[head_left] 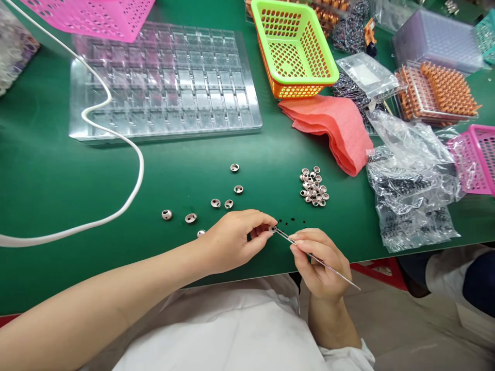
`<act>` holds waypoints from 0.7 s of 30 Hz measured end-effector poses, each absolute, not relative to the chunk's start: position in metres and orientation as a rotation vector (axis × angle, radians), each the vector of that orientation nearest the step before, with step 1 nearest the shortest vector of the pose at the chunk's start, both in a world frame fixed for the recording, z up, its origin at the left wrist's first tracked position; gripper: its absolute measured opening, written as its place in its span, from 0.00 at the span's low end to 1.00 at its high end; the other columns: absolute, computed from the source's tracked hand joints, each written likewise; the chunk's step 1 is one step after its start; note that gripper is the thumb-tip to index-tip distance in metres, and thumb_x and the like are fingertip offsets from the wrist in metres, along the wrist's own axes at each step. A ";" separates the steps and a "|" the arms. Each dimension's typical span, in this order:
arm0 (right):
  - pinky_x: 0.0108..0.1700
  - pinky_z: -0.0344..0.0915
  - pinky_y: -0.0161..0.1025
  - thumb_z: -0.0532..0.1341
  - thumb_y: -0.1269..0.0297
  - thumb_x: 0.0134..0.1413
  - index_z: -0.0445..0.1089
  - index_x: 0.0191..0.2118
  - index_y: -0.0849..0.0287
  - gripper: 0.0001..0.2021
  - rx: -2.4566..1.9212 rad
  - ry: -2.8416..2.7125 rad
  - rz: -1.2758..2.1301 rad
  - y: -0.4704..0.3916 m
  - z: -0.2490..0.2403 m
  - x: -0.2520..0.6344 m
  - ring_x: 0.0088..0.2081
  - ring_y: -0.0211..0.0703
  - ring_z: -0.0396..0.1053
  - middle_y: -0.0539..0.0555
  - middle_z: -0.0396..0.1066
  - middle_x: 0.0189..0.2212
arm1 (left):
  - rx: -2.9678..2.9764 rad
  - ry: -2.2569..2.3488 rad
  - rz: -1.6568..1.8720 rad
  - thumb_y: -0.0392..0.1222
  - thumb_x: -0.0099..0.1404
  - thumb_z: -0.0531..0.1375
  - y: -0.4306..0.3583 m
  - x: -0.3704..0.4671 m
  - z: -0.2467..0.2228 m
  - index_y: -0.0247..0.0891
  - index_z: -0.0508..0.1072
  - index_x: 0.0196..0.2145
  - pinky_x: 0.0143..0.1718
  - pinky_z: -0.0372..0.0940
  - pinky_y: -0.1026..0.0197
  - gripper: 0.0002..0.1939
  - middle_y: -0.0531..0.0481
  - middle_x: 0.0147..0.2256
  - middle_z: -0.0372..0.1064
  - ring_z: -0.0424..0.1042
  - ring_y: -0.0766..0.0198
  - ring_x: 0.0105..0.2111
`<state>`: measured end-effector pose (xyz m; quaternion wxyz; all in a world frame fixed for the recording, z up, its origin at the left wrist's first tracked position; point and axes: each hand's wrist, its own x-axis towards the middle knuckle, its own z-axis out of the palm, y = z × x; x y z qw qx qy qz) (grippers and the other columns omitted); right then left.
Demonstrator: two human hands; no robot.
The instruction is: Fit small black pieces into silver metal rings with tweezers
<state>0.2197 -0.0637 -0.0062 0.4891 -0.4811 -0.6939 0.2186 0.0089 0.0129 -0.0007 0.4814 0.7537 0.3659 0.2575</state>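
Left hand (235,239): thumb and fingertips pinched on one small metal cup (273,229), held just above the near edge of the green tabletop (193,175). Right hand (323,263): fingers closed around a pair of tweezers (336,272) in a pencil-like hold.

Key relation: the cup lies at the far-left end of the tweezers, beyond the right fingertips. The tweezers' long axis runs diagonally, from the tip at the cup back toward the wearer and to the right, with the tail projecting past the right hand. The two prongs show as separate lines. Tips meet the cup in this view; cannot tell whether they enter it or pinch anything.

Black bits (293,219) lie scattered on the tabletop just beyond the prongs, the leftmost just beside the left fingertips.

Stock: a cluster of metal cups (314,188) sits farther out, nearer the right hand. Loose metal cups (238,189) are spread beyond and to the left of the left hand, well apart from the cluster; their openings face various ways.
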 end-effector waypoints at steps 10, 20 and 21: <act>0.39 0.80 0.47 0.65 0.79 0.57 0.73 0.49 0.51 0.18 -1.198 -1.680 0.550 -0.064 -0.008 0.219 0.38 0.46 0.80 0.53 0.80 0.38 | 1.818 0.891 0.630 0.34 0.69 0.59 0.013 0.010 0.001 0.36 0.78 0.42 0.31 0.70 0.66 0.08 0.51 0.31 0.77 0.74 0.67 0.28; 0.38 0.79 0.47 0.65 0.80 0.56 0.73 0.48 0.52 0.18 -1.201 -1.665 0.556 -0.064 -0.007 0.217 0.38 0.46 0.79 0.53 0.79 0.38 | 1.837 0.880 0.652 0.33 0.68 0.60 0.013 0.010 -0.001 0.35 0.78 0.42 0.31 0.69 0.66 0.08 0.51 0.31 0.77 0.73 0.67 0.28; 0.38 0.79 0.47 0.65 0.79 0.57 0.73 0.48 0.52 0.17 -1.205 -1.659 0.552 -0.064 -0.007 0.217 0.38 0.46 0.79 0.53 0.79 0.38 | 1.837 0.881 0.647 0.33 0.68 0.60 0.013 0.010 -0.001 0.34 0.78 0.42 0.31 0.69 0.66 0.08 0.50 0.31 0.77 0.73 0.67 0.28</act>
